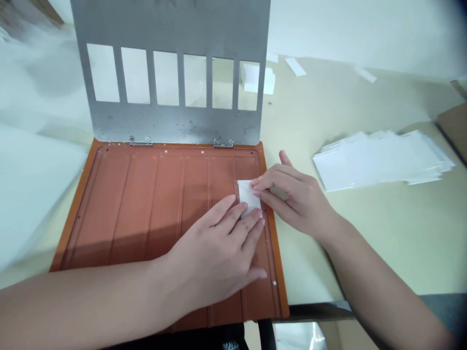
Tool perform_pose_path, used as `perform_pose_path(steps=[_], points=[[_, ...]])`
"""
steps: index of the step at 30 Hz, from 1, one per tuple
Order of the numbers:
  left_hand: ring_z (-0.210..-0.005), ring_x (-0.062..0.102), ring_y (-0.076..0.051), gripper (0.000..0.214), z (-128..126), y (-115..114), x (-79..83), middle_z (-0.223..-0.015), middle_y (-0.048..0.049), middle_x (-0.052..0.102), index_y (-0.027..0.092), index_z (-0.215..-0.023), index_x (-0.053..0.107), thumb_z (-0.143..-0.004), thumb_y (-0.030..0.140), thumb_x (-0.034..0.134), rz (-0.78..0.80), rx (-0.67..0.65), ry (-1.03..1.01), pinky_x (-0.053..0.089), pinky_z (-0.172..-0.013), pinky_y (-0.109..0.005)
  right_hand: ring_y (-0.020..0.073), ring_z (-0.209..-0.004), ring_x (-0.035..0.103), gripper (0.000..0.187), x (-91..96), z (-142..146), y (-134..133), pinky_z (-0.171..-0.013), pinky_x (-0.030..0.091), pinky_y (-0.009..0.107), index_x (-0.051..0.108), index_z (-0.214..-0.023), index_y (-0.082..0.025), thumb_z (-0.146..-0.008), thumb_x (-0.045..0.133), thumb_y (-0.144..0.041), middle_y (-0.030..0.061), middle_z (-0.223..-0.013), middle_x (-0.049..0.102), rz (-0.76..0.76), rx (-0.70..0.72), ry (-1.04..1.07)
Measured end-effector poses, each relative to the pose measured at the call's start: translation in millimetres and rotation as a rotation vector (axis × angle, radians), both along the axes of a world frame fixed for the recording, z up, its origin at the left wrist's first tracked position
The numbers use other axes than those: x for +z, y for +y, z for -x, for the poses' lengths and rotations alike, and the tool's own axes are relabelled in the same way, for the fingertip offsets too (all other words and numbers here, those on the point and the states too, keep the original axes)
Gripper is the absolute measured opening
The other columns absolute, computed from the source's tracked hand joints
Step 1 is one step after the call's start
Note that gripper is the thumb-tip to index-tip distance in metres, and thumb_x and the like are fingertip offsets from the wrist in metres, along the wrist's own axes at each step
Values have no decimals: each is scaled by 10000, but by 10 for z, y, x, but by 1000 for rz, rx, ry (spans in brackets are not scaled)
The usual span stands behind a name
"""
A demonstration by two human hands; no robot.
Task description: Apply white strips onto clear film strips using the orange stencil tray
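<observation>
A small white card [247, 193] lies in the rightmost channel of an orange-brown grooved board [142, 204]. My left hand [222, 253] rests palm down over the board, fingers stretched out, with the fingertips on the card's lower part. At the card's upper right corner, my right hand [295, 197] has its thumb and index finger pinched together on the edge. Hinged to the board's far edge, a grey metal plate [175, 124] with a row of several rectangular windows stands raised. The card's lower end is partly hidden by my left fingers.
On the table [379, 233] to the right lies a fanned stack of white cards [379, 158]. Behind the metal plate is a smaller pile of white pieces [269, 80], with a loose white strip [295, 66] nearby. White sheeting [32, 184] covers the left side. A cardboard box [454, 126] stands at the far right.
</observation>
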State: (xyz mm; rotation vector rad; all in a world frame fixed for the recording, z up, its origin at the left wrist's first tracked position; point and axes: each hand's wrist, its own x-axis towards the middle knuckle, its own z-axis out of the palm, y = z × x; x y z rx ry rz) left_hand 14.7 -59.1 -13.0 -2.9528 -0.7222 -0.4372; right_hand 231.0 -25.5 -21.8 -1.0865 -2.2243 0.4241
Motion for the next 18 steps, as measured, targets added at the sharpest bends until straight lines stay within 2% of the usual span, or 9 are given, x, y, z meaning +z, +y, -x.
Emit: perform_pose_path(steps=[12, 18], points=[[-1200, 602, -272, 563, 16, -13, -1, -1337, -94, 635, 81, -1287, 619, -997, 516, 409, 8, -2, 42, 275, -1117, -439, 105, -779, 660, 138, 12, 7, -1, -1217, 270, 523, 593, -892, -235, -939, 509, -136, -27, -901, 704, -14, 12, -15], [-1253, 542, -278, 574, 29, -42, -12, -1374, -112, 605, 72, -1324, 586, -997, 508, 405, -9, -4, 68, 296, -1083, -447, 101, -796, 679, 155, -1, -27, -7, -1233, 253, 515, 635, -929, -241, -936, 523, -135, -24, -917, 702, -36, 42, -46]])
